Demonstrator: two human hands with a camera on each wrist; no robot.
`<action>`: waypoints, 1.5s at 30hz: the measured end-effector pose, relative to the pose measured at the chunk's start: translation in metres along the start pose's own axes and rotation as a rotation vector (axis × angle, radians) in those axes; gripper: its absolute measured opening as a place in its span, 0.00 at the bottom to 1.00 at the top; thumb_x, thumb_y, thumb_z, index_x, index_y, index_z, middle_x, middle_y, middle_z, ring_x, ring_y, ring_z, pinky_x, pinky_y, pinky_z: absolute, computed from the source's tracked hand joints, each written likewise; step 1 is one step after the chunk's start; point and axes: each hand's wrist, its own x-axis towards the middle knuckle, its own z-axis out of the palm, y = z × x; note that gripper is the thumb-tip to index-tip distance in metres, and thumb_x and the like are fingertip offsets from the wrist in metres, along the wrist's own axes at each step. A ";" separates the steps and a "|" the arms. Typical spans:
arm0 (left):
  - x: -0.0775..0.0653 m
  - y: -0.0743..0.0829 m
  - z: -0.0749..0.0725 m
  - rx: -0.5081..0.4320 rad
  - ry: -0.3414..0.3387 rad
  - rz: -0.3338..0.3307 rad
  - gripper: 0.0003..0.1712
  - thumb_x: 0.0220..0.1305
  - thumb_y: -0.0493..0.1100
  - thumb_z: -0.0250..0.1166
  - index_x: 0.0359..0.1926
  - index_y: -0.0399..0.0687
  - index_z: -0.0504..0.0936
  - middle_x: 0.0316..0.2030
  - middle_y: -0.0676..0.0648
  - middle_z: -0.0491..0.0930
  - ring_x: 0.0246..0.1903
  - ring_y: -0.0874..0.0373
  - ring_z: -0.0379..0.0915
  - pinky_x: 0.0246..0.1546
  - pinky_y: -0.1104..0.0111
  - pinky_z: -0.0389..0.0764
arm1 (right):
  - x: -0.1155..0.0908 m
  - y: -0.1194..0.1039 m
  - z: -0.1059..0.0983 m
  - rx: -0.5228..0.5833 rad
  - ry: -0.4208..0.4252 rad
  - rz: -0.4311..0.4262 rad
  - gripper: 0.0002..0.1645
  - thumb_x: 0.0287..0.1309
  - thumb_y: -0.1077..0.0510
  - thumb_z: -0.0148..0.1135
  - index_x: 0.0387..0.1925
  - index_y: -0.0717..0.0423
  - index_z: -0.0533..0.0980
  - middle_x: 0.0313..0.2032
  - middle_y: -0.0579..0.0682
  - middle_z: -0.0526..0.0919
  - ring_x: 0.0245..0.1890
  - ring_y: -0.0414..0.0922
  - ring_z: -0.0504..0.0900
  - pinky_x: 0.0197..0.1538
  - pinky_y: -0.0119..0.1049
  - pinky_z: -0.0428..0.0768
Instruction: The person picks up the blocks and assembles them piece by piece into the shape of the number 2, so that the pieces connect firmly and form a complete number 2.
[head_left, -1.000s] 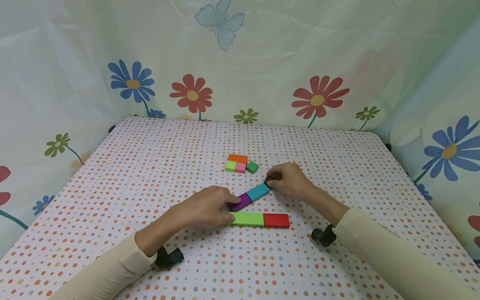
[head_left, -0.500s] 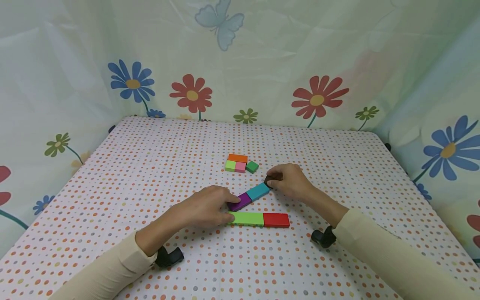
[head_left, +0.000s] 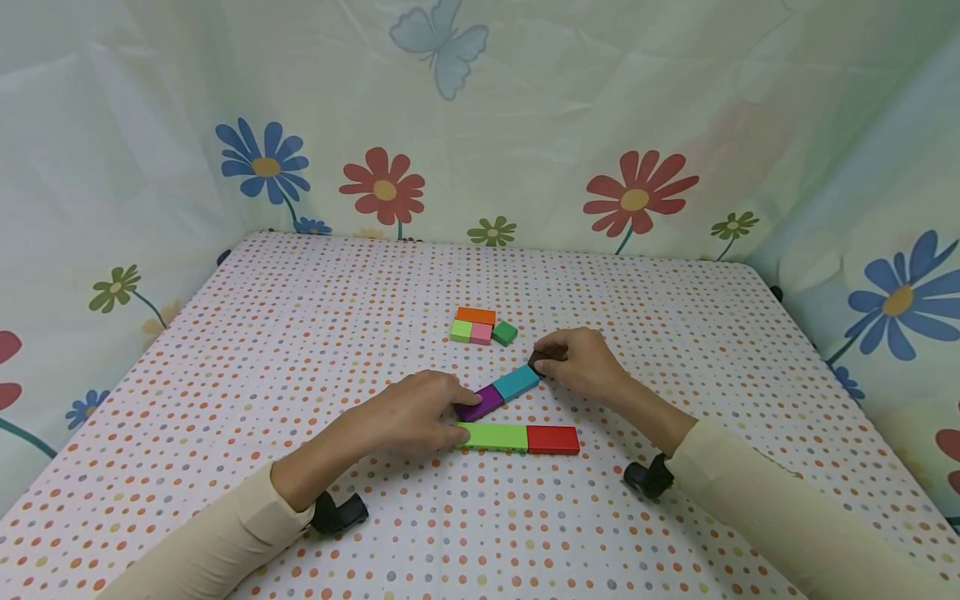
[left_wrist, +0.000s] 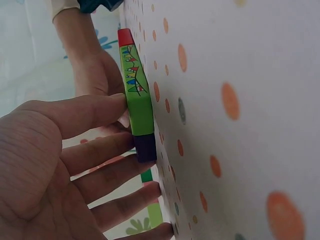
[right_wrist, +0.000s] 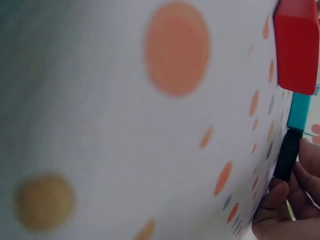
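My left hand [head_left: 416, 412] lies low over the table with fingers spread. Its index fingertip rests on a purple block [head_left: 480, 405], while the thumb touches the end of a long lime-green block [head_left: 495, 437] printed with little flags. A red block [head_left: 552, 440] butts against the lime-green one. Slanting away behind them, a turquoise block [head_left: 517, 382] meets the purple block end to end. At its far end, my right hand [head_left: 588, 362] pinches a dark brown or black block [right_wrist: 287, 155] between thumb and fingers. The fingers hide part of that block in the head view.
Farther back lie an orange block [head_left: 476, 316], a small lime block [head_left: 461, 332] and a pink block [head_left: 481, 333], set together. Beside them a dark green block [head_left: 505, 333] sits at an angle. A dotted cloth covers the table [head_left: 337, 308]; a flowered curtain [head_left: 517, 108] stands behind.
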 end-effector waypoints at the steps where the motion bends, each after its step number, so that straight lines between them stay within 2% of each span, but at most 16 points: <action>1: 0.000 0.000 0.000 0.000 0.000 0.000 0.25 0.62 0.45 0.71 0.61 0.47 0.83 0.55 0.49 0.83 0.56 0.58 0.75 0.55 0.61 0.76 | 0.000 0.000 0.000 -0.003 0.000 0.000 0.15 0.64 0.64 0.66 0.52 0.64 0.83 0.44 0.55 0.87 0.45 0.50 0.82 0.49 0.45 0.81; 8: 0.000 -0.001 0.000 0.008 -0.002 0.005 0.25 0.63 0.46 0.71 0.61 0.48 0.83 0.55 0.49 0.83 0.56 0.58 0.75 0.56 0.61 0.76 | 0.004 -0.005 0.000 0.006 0.019 0.046 0.15 0.68 0.58 0.63 0.51 0.62 0.83 0.43 0.54 0.86 0.46 0.51 0.81 0.51 0.47 0.80; 16: 0.000 -0.001 -0.001 0.000 -0.011 0.001 0.25 0.63 0.46 0.71 0.61 0.47 0.84 0.56 0.49 0.82 0.57 0.58 0.74 0.58 0.60 0.76 | 0.013 -0.009 0.003 -0.035 0.010 0.075 0.16 0.70 0.55 0.61 0.52 0.62 0.82 0.45 0.55 0.86 0.45 0.50 0.80 0.50 0.45 0.81; 25: 0.001 -0.002 -0.001 0.020 -0.019 0.003 0.26 0.63 0.46 0.71 0.62 0.48 0.83 0.55 0.50 0.83 0.55 0.59 0.75 0.57 0.62 0.76 | 0.026 -0.020 0.008 -0.058 -0.009 0.058 0.20 0.71 0.54 0.59 0.56 0.64 0.79 0.45 0.56 0.83 0.45 0.51 0.78 0.51 0.45 0.79; 32: 0.000 -0.002 -0.001 0.025 -0.013 -0.012 0.26 0.63 0.47 0.70 0.62 0.50 0.83 0.57 0.50 0.82 0.58 0.59 0.73 0.57 0.62 0.76 | 0.035 -0.025 0.009 -0.106 -0.010 0.057 0.22 0.70 0.54 0.57 0.57 0.67 0.78 0.45 0.57 0.83 0.44 0.51 0.77 0.49 0.45 0.80; 40: 0.000 -0.003 -0.001 0.022 -0.017 -0.015 0.25 0.63 0.47 0.70 0.62 0.50 0.83 0.57 0.50 0.81 0.58 0.58 0.73 0.57 0.61 0.76 | 0.047 -0.029 0.007 -0.148 -0.056 0.093 0.25 0.71 0.53 0.57 0.60 0.66 0.76 0.49 0.59 0.82 0.48 0.53 0.78 0.54 0.48 0.79; 45: 0.001 -0.004 -0.001 0.031 -0.016 0.002 0.26 0.63 0.47 0.70 0.62 0.50 0.83 0.55 0.51 0.82 0.55 0.60 0.74 0.53 0.63 0.76 | 0.054 -0.031 0.006 -0.171 -0.085 0.097 0.26 0.71 0.51 0.58 0.60 0.65 0.77 0.50 0.59 0.83 0.48 0.52 0.79 0.54 0.48 0.80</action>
